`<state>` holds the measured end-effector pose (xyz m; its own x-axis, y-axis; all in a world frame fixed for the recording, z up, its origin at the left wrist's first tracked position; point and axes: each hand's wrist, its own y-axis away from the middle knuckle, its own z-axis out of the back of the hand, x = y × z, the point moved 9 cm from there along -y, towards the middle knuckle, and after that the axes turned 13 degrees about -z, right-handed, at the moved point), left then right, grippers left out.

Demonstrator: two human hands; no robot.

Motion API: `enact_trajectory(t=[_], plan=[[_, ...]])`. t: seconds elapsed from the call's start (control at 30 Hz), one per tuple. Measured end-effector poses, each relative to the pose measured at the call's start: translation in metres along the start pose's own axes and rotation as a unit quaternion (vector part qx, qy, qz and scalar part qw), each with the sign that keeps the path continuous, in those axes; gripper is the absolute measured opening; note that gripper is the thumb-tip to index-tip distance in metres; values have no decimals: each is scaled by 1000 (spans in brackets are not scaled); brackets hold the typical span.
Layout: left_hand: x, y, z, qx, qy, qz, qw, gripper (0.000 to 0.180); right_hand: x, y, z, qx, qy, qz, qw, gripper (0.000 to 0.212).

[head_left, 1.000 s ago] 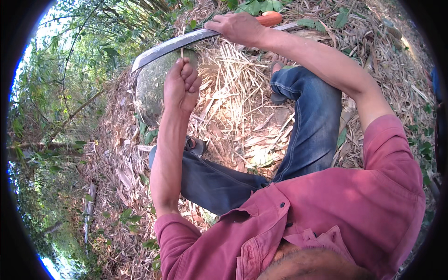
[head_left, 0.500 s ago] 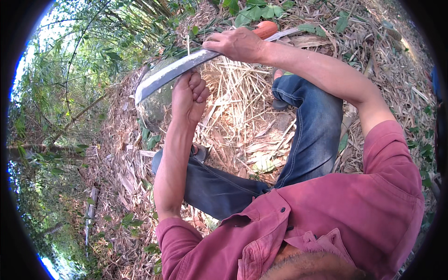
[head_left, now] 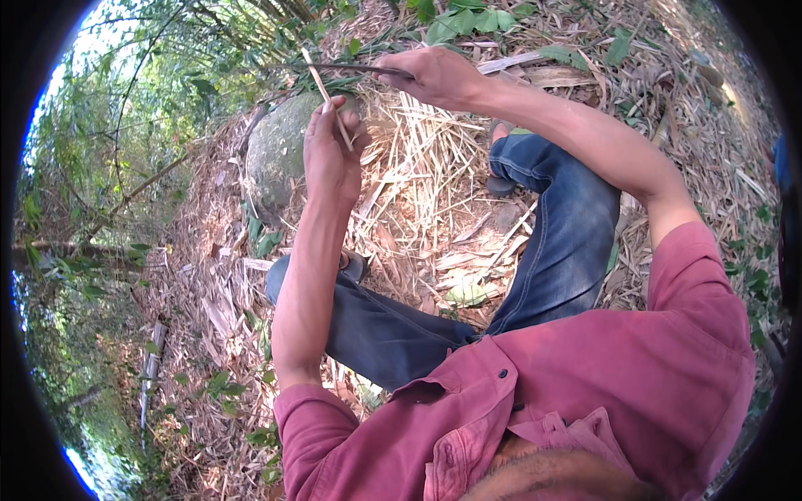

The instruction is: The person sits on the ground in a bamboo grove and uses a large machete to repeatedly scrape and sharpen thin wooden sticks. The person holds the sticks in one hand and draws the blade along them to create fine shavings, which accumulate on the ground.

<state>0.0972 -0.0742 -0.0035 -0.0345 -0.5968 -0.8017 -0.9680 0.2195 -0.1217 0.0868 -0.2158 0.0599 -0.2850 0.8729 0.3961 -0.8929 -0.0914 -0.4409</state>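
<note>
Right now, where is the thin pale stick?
In the head view, upper left of centre: the stick is in the left hand, seen crossing the dark blade held by the right hand.

- Open room lies between the legs [head_left: 561, 221], over the pale strips [head_left: 424, 167].
- Left, the stone [head_left: 274, 154] blocks low passage.
- Far side, blade [head_left: 355, 68] and stick [head_left: 318, 81] bar the way.
</note>
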Motion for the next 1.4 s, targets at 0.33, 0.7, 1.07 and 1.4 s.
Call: enact_trajectory(t=[0.33, 0.7, 1.07, 1.4], plan=[[-13, -11, 11, -22, -37, -107, 993, 18, 19, 12, -32, 145, -390, -109, 903, 31], [-16, -9, 18, -36, -34, -110, 993, 20, 5, 12, -24, 148, -453, -128, 870, 25], [-59, -16, 42, 42, -238, -135, 961, 16, -35, 11, -20, 189, -296, -140, 926, 29], [-23, 6, 23, 226, -486, 19, 844, 30, -40, 8, -14, 174, -279, -101, 939, 20]])
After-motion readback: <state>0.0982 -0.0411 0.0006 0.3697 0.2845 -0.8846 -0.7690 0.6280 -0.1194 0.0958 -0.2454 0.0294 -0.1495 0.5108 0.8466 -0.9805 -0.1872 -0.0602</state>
